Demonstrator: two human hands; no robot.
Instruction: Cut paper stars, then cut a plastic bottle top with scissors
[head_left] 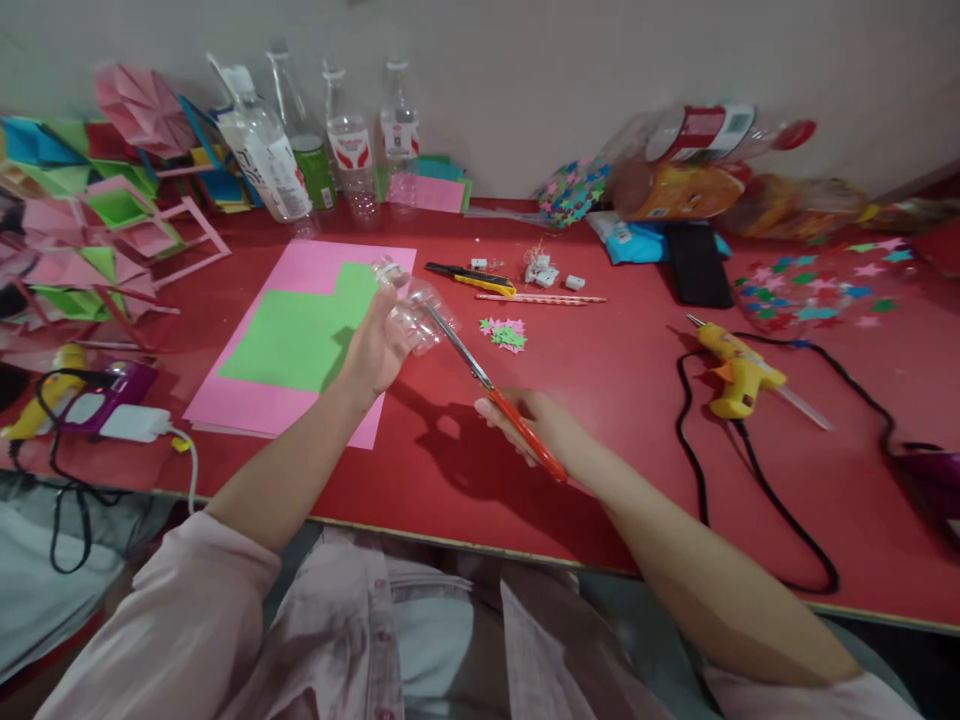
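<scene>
Between front and back edges of the red table (607,350), the left hand (376,345) has its fingers clamped on a clear plastic bottle (424,326); the right hand (553,422) grips red-handled metal scissors (493,387)

We see scissors (489,386): shiny metal blades (463,350), smooth plastic handles (531,435) | handheld bottle (421,332): clear glossy plastic | green sheet (281,340): matt paper | tabletop (600,375): smooth, faintly glossy | our shirt (187,590): matt cloth
</scene>
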